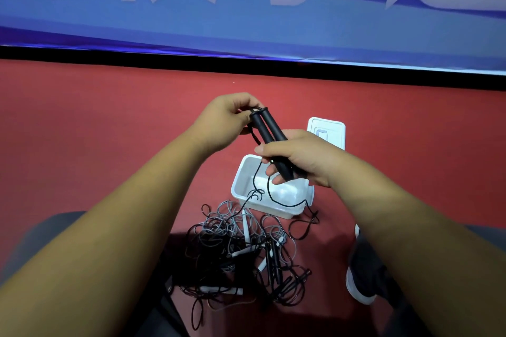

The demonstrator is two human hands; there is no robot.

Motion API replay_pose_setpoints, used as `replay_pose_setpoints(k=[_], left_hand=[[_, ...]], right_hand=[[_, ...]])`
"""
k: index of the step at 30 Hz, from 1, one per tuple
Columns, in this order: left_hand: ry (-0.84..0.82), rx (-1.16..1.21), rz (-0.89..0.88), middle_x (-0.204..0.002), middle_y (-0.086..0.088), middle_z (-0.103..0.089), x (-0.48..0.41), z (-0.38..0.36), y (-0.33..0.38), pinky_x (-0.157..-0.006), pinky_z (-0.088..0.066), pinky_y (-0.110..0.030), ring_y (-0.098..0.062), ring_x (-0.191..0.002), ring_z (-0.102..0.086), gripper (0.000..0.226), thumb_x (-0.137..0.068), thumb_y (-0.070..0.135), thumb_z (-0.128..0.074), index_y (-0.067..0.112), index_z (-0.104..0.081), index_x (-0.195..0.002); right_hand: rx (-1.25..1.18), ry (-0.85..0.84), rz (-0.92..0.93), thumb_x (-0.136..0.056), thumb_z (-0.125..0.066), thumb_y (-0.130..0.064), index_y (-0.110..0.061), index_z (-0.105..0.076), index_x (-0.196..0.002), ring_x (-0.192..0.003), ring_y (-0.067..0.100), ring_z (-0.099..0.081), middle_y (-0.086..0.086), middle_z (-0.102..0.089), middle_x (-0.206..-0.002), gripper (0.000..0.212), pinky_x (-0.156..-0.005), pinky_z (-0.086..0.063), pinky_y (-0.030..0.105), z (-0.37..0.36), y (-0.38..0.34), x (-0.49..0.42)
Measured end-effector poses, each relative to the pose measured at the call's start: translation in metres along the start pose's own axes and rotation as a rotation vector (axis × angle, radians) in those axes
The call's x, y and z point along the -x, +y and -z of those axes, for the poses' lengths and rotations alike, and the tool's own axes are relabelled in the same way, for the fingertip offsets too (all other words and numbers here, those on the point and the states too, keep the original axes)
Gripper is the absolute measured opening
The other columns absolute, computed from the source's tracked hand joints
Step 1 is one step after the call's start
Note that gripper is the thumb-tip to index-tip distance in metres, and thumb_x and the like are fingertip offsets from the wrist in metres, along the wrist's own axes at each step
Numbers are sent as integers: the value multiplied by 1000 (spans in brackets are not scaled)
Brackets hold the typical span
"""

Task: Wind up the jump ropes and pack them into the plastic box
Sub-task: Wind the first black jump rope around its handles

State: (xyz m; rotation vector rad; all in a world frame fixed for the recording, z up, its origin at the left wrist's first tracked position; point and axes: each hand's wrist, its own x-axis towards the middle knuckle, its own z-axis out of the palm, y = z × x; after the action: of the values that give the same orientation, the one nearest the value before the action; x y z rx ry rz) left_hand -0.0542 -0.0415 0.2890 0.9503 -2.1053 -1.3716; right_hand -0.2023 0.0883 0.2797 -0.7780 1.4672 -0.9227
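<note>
While the two black handles [269,131] are held side by side, their lower ends are clasped in the curled fingers of the right hand [298,157], and their upper caps, where the cord leaves them, are pinched by the left hand [227,115]. The thin black cord [256,178] hangs below the right hand, into the open plastic box [237,186] and over its near rim into the tangle of ropes [241,252] lying below both wrists. The handles are judged stiff, light and fairly grippy, so they are best taken together around the middle. The cord is judged limp, springy and slick, liable to uncoil unless each loop is trapped against the handles. Whether the cord is snagged in the tangle cannot be told for certain, though it seems to be, so a gentle pull is called for. The lid [325,128] is seen just beyond the right hand.
</note>
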Motion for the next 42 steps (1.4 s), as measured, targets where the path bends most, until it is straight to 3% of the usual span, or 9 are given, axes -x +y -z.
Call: replay_pose_setpoints(k=[4,6,8,14,19,23,32,37,42], left_hand=[[89,19,9,-81,-3,-70,1,0,8,-86,-64,-47,-14,-75,-71,29,-101,-4,-49,10,-73,-100],[124,44,24,-82,-6,-70,2,-1,12,-84,-64,-48,-15,-73,-71,24,-102,-2,-50,6,-73,-103],[136,65,41,-85,-11,-72,2,-3,15,-82,-65,-48,-17,-75,-73,22,-102,0,-51,5,-72,-104],[146,88,96,-88,-11,-70,0,-2,15,-86,-64,-48,-22,-81,-79,11,-99,8,-58,5,-69,-99],[-186,301,153,-90,-8,-70,-2,21,14,-93,-55,-35,-19,-88,-71,5,-103,11,-61,9,-66,-104],[-385,364,118,-123,-19,-72,0,36,9,-102,-53,-35,-19,-104,-68,14,-108,8,-49,10,-59,-118],[-363,323,93,-101,-17,-76,2,36,15,-93,-59,-35,-28,-98,-73,28,-88,11,-71,3,-69,-115],[-327,378,105,-100,-17,-75,4,34,20,-94,-60,-40,-35,-101,-75,30,-85,9,-74,3,-69,-115],[-348,214,161,-96,-11,-77,7,33,22,-77,-59,-27,-19,-89,-73,33,-83,27,-78,6,-70,-108]], right_hand=[[544,314,235,-83,-88,-39,-25,-50,-113,-75,21,-75,-1,-70,-97,50,-64,-64,47,-1,0,2],[866,501,331,-84,-82,-46,-29,-43,-111,-78,21,-65,-7,-62,-96,50,-64,-55,42,-4,4,1],[922,576,368,-89,-73,-39,-28,-42,-111,-81,26,-60,-6,-58,-98,39,-66,-54,43,-8,7,-2],[773,533,330,-97,-53,-29,-20,-47,-101,-72,28,-56,1,-57,-87,12,-63,-48,42,-4,4,-9],[635,456,319,-98,-54,-32,-23,-50,-89,-63,22,-49,1,-57,-78,14,-56,-39,33,6,-4,-8],[395,392,292,-88,-55,-44,-24,-60,-95,-62,22,-54,0,-59,-73,22,-60,-50,44,10,-8,-8],[-101,196,241,-96,-60,-20,-18,-58,-97,-59,17,-36,1,-47,-73,3,-52,-24,29,15,-10,-3],[-282,133,196,-99,-60,-17,-15,-57,-100,-58,16,-36,2,-47,-73,3,-53,-24,31,14,-10,-3],[-384,132,148,-100,-61,-16,-13,-57,-100,-58,17,-38,2,-49,-72,5,-54,-30,29,15,-10,-6]])
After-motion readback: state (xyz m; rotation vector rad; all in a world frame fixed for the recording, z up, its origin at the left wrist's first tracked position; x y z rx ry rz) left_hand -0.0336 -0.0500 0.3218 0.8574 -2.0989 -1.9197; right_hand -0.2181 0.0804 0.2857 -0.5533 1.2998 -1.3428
